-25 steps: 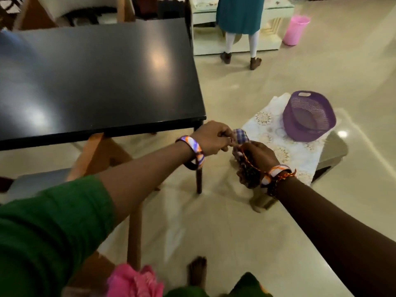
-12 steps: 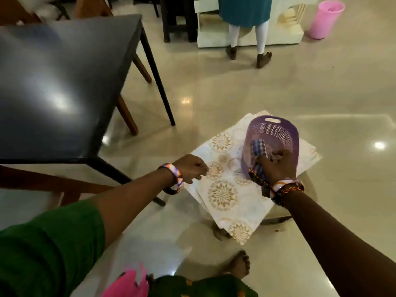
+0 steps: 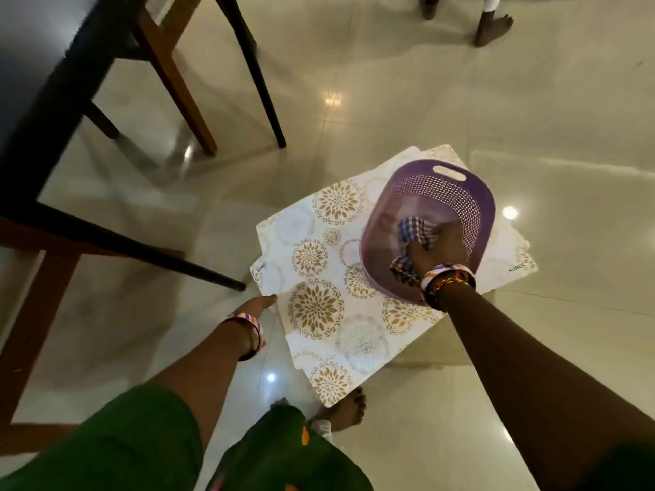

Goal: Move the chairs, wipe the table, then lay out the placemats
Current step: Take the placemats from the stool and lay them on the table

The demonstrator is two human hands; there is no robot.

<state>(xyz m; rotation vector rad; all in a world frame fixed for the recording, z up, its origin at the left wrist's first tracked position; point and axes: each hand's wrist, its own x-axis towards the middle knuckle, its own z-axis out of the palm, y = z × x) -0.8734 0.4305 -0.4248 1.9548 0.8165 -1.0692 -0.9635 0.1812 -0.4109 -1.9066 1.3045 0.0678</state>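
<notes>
- Right hand (image 3: 441, 244) inside the purple basket (image 3: 478, 207), fingers curled around a checked cloth (image 3: 413, 228); cloth sits low in the basket, one end trailing over the near rim by the wrist.
- Basket stands on a stack of white placemats (image 3: 319, 278) with gold flower print; the mats lie fanned out on a low stool, mostly hidden beneath them.
- Left hand (image 3: 257, 306) reaches to the near left edge of the placemats, fingertips at or just touching the edge; fingers look extended and close together, partly hidden, cannot tell if they grip.
- Bangles on both wrists, green sleeve on the left arm.
- Dark bench (image 3: 32, 111) at upper left, well apart from the mats; wooden chair (image 3: 170, 72) legs beneath it.
- Glossy tiled floor (image 3: 460, 83); person's bare foot (image 3: 345, 409) just below the mats; another person's feet at the top edge.
</notes>
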